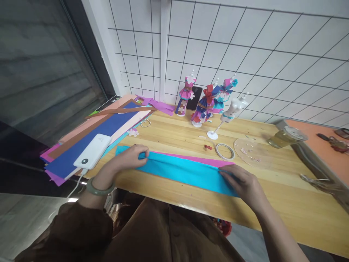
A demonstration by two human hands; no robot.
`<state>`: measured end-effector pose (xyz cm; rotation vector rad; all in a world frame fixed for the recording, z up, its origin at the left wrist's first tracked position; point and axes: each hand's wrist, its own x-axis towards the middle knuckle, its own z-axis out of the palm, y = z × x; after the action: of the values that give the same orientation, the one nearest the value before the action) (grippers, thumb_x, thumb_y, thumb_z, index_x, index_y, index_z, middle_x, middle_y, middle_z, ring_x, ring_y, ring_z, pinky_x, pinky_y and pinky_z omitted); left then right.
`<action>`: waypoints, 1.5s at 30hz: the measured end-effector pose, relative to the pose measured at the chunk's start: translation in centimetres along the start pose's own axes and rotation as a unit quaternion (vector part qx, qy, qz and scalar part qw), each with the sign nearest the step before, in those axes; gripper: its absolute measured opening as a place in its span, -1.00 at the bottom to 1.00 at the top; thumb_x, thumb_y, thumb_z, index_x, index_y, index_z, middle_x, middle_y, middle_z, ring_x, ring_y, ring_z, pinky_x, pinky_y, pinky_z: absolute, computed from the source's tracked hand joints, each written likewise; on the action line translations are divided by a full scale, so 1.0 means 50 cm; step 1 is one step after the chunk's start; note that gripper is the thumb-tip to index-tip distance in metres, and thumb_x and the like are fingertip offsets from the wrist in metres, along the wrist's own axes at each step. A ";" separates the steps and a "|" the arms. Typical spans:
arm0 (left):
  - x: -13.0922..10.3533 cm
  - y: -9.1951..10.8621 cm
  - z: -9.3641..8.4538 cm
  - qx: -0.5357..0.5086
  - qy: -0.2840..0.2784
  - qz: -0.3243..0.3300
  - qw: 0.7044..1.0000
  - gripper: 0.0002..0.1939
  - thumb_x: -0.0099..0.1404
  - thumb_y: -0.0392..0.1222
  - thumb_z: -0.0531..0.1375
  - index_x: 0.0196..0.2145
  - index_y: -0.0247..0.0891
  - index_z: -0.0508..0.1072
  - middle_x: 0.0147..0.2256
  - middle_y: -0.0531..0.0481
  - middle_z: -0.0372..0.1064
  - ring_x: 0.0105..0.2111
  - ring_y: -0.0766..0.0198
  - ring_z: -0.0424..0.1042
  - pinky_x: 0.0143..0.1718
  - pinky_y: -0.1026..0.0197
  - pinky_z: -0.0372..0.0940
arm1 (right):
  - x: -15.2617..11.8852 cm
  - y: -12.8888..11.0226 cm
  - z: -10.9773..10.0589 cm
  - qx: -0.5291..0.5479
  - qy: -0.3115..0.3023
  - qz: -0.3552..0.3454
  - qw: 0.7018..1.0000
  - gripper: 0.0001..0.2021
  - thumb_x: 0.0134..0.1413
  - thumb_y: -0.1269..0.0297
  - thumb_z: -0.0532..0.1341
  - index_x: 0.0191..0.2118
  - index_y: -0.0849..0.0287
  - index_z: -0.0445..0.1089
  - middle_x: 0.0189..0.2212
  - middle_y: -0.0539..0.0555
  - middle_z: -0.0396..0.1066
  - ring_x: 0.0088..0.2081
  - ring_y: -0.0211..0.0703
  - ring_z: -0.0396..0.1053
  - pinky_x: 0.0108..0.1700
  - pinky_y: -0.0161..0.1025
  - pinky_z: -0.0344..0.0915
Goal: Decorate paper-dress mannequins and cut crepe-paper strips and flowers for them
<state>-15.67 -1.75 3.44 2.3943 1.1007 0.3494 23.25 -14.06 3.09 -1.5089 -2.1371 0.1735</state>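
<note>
A long strip of turquoise crepe paper or cloth (180,173) lies along the table's front, with a pink strip (191,158) showing from under its far edge. My left hand (132,157) pinches the turquoise strip near its left end, thumb and fingers together. At the right end, my right hand (241,180) grips the far edge of the same strip between thumb and fingers. Beyond the strip stands a bare white mini mannequin (235,109) with a turquoise band round its lower part. Several small mannequins in dresses, one in pink (186,92), stand behind it.
A white power bank (92,151) with a cable rests on stacked coloured sheets (73,156) at left. A roll of tape (225,151), a clear plate (252,153) with tiny pieces, a lidded cup (286,137) and a phone (194,98) are on the table (286,214).
</note>
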 end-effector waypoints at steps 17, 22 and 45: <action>0.171 -0.062 0.037 0.083 0.033 0.054 0.995 -0.87 -0.01 -0.34 0.04 -0.45 -0.25 0.33 -0.32 -0.06 0.36 -0.21 0.19 0.31 -0.17 0.19 0.18 | 0.081 0.122 0.082 -0.141 0.044 -0.021 0.989 -0.78 0.10 0.28 0.06 -0.31 0.14 0.45 -0.27 0.13 0.46 -0.19 -0.05 0.37 -0.15 -0.10 0.30; 0.091 -0.030 0.009 0.092 0.040 0.035 0.994 -0.89 0.06 -0.31 0.03 -0.42 -0.22 0.32 -0.40 0.01 0.34 -0.34 0.25 0.31 -0.26 0.22 0.17 | 0.027 0.043 0.039 -0.065 0.029 -0.019 0.997 -0.82 0.13 0.28 0.06 -0.29 0.16 0.40 -0.33 0.11 0.46 -0.26 -0.13 0.38 -0.17 -0.15 0.30; -0.085 -0.089 0.052 0.081 -0.017 0.013 0.996 -0.79 0.16 -0.27 0.03 -0.42 -0.18 0.47 -0.32 -0.03 0.36 -0.25 0.22 0.29 -0.15 0.16 0.14 | -0.102 0.022 0.043 -0.066 -0.139 0.028 0.988 -0.78 0.10 0.28 0.05 -0.33 0.11 0.45 -0.29 0.16 0.43 -0.25 -0.07 0.38 -0.22 -0.13 0.35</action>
<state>-20.17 -3.31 -1.23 2.5480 1.1222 0.2352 24.43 -17.90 -0.90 -1.7058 -2.3638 0.2815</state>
